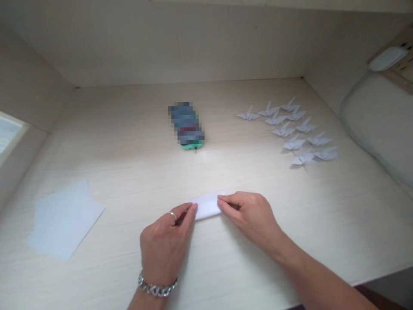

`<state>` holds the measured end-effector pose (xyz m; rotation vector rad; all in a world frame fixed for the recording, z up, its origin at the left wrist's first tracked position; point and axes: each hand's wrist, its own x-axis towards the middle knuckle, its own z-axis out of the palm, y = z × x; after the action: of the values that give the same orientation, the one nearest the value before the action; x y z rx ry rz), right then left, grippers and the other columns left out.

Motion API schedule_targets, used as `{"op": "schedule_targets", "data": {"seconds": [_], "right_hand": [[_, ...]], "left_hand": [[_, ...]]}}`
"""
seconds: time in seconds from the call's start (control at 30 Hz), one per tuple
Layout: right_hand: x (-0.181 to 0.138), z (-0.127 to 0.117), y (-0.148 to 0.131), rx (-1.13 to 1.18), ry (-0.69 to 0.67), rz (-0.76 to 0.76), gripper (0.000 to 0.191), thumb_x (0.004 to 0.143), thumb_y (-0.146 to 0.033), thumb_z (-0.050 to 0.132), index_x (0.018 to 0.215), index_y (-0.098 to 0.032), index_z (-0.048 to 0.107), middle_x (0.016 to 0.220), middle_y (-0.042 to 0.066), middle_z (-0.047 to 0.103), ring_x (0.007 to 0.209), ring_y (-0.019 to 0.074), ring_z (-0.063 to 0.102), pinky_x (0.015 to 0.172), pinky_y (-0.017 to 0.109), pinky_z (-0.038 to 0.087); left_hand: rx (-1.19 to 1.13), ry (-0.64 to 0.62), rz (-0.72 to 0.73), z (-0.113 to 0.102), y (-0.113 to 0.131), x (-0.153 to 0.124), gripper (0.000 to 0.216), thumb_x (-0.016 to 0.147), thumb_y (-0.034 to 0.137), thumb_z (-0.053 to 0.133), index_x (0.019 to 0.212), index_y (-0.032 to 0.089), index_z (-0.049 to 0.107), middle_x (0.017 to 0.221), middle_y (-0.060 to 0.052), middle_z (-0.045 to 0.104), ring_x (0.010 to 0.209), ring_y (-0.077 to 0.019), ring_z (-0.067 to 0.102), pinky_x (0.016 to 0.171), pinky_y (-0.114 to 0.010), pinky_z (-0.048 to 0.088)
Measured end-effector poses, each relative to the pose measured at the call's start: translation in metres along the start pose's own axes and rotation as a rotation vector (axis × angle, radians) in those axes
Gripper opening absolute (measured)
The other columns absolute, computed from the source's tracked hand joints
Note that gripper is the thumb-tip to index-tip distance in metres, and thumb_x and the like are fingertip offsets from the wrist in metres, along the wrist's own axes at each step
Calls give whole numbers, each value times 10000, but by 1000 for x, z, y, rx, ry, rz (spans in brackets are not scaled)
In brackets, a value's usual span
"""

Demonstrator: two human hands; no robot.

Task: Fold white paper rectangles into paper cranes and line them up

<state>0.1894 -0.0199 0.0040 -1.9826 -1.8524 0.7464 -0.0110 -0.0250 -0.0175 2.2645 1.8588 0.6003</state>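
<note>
A small folded white paper strip (208, 205) lies flat on the pale wooden desk (129, 155) near the front edge. My left hand (166, 245), with a ring and a metal chain bracelet, presses its fingertips together on the strip's left end. My right hand (251, 215) pinches the strip's right end with closed fingers. Both hands hold the paper down against the desk.
A stack of pale blue paper sheets (64, 219) lies at the left. Several folded paper cranes (293, 129) sit in rows at the back right. A blurred phone with a green case (187, 125) lies in the middle. A charger and cable (383, 60) hang on the right wall.
</note>
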Motion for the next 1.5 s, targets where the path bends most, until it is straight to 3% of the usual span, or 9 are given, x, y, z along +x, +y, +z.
{"op": "schedule_targets", "data": {"seconds": [0.6,0.93,1.03,1.2,1.37,1.5], "right_hand": [[0,-2,-2,-47,-23,20,219,885,-361,557,957,-341,762,866,-15,765,773,183,692,661,276,457],[-12,6,-5,-285,124,-37,215,901,-418,534,936,-379,742,827,1,660,634,145,590,493,256,296],[-14,9,-5,-342,174,-108,233,921,-380,516,931,-336,744,818,27,636,705,166,576,513,261,322],[-14,14,-8,-380,231,-340,194,902,-201,538,886,-189,731,952,98,654,863,228,548,724,352,459],[-22,25,-13,-325,111,-574,269,908,-120,515,1135,-126,658,1143,134,637,1022,256,530,828,374,509],[-30,32,-12,-332,89,-593,342,914,-119,485,1231,-94,611,1254,169,606,1107,285,517,871,413,521]], "left_hand": [[-39,30,-11,-2,5,5,202,856,388,615,864,243,756,793,31,770,588,-145,692,532,-241,491],[49,55,-20,-7,11,6,277,874,407,563,801,230,763,731,-38,679,690,-175,623,577,-266,473],[69,51,-23,-7,12,5,289,880,419,549,804,244,766,742,-50,672,723,-195,606,581,-284,466],[64,41,-39,-6,12,3,267,877,417,560,792,264,762,751,-53,671,750,-208,586,574,-286,456],[49,44,-50,-3,12,2,253,877,413,573,803,258,759,745,-47,666,744,-201,577,579,-279,454],[45,14,-49,-3,10,0,242,876,417,580,815,266,759,752,-43,662,751,-204,581,611,-295,476]]}}
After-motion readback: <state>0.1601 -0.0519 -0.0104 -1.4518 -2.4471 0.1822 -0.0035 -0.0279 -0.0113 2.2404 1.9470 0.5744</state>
